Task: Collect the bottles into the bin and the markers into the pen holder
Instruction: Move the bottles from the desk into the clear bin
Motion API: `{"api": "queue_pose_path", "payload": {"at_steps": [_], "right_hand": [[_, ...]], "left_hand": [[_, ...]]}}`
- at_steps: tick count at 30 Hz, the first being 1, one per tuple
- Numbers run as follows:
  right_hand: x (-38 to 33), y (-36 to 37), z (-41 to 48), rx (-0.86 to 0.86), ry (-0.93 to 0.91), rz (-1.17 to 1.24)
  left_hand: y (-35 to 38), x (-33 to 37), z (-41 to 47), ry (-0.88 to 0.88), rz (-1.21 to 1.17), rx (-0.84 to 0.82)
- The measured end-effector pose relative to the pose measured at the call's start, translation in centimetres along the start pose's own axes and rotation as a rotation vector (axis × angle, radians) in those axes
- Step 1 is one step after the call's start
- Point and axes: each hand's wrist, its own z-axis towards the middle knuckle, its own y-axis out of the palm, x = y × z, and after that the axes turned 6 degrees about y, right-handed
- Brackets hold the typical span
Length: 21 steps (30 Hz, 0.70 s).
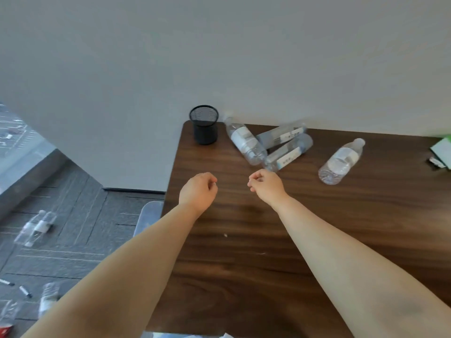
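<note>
On the floor at far left I see two markers (17, 287) and loose water bottles (36, 228). Over the counter (244, 264) my left hand (199, 191) and right hand (266, 184) hover with fingers curled, grasping nothing. Behind them stands the mesh pen holder (204, 125), then four bottles (268, 142) lying flat.

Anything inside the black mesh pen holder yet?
The pen holder stands upright at the table's far left corner. Only dark mesh shows through its open mouth, no markers poking out. Its bottom is hidden by the near wall, so cannot confirm empty.
</note>
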Motion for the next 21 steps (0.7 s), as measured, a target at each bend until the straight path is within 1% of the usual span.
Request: {"api": "queue_pose_path", "payload": {"at_steps": [4,8,11,12,14,16,18,21], "right_hand": [[3.1,-6.2,2.5,0.105,-0.003,0.02],[4.8,-10.8,4.5,0.157,0.022,0.026],[6.1,-13.8,6.0,0.228,0.051,-0.017],[6.4,-14.6,6.5,0.264,0.054,-0.029],[6.9,-15.8,7.7,0.392,0.08,-0.109],[7.3,-16.6,8.9,0.472,0.2,-0.199],[7.6,-17.1,9.8,0.415,0.333,-0.174],[8.4,-17.3,10.8,0.314,0.418,-0.067]], "left_hand": [[3.9,5.8,2.8,0.082,0.007,-0.01],[6.2,10.0,5.4,0.18,0.03,-0.026],[7.6,13.1,7.5,0.216,0.054,-0.042],[8.0,13.8,8.2,0.222,0.065,-0.049],[8.8,15.0,9.4,0.231,0.092,-0.055],[9.5,15.8,10.5,0.233,0.109,-0.057],[10.1,16.3,11.4,0.238,0.14,-0.07],[10.7,16.9,12.5,0.238,0.215,-0.109]]}}
